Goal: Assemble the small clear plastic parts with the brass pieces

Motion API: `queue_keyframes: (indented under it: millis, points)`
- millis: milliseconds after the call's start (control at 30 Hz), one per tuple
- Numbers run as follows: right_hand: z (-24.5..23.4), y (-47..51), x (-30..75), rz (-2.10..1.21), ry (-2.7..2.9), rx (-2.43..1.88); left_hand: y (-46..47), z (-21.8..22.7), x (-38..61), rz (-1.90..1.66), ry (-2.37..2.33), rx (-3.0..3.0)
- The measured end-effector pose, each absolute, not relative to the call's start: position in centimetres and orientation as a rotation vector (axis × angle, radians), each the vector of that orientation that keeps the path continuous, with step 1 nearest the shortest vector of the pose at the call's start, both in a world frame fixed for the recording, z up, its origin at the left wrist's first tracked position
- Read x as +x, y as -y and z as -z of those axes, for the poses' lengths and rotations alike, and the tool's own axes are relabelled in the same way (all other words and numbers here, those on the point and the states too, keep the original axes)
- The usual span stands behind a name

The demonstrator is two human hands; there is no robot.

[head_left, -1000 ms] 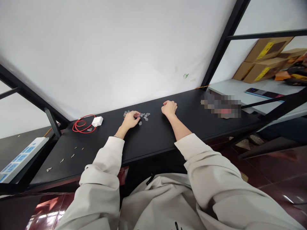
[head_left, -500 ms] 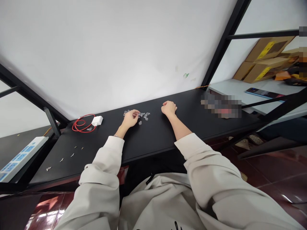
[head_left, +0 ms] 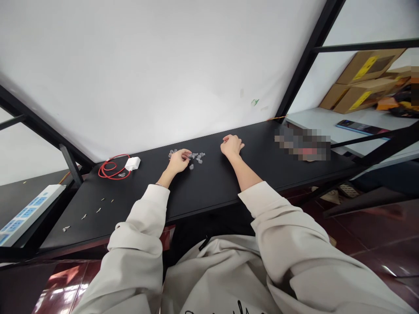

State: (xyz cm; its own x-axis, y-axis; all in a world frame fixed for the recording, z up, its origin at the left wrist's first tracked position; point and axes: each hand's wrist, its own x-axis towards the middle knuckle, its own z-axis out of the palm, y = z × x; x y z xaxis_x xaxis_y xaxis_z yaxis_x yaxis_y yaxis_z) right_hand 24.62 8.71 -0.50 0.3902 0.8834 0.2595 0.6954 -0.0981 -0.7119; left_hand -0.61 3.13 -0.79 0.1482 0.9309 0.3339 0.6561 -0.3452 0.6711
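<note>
Several small clear plastic pieces (head_left: 200, 159) lie in a loose cluster on the black tabletop (head_left: 203, 187). My left hand (head_left: 179, 160) is over the cluster's left part, fingers bent and thumb close to them, touching the pieces. Whether one is pinched between the fingertips is too small to tell. Some pieces show behind the hand and others to its right. My right hand (head_left: 231, 145) rests on the tabletop to the right of the cluster, its fingers curled inward. The back of the hand hides the palm, so anything in it is out of sight.
A white charger (head_left: 132, 164) with a red cable (head_left: 109, 176) lies to the left. Several tiny metallic bits (head_left: 84, 216) are scattered at front left. A power strip (head_left: 28, 213) stands beyond the left frame. At right are a blurred-out item (head_left: 306, 146), a phone (head_left: 362, 128) and cardboard boxes (head_left: 363, 93).
My right hand's fingers have loosened slightly, with the hand almost in place. My left hand stays at the cluster with hardly any shift. The view has moved a little.
</note>
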Motion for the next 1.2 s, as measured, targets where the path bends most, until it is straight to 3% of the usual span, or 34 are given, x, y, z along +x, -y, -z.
queue_keyframes:
  millis: [600, 867, 1200]
  points:
    - [0.3, -7.3, 22.6, -0.23, 1.662, -1.608, -3.2, 1.1, -0.7, -1.024, -1.506, 2.15]
    - [1.0, -7.1, 20.9, -0.596, 1.742, -1.259, -3.0, 0.7, -0.5, -0.998, -1.538, 2.164]
    - [1.0, -7.0, 20.3, -0.739, 1.676, -1.118, -2.7, 0.5, -0.3, -1.071, -1.509, 2.063]
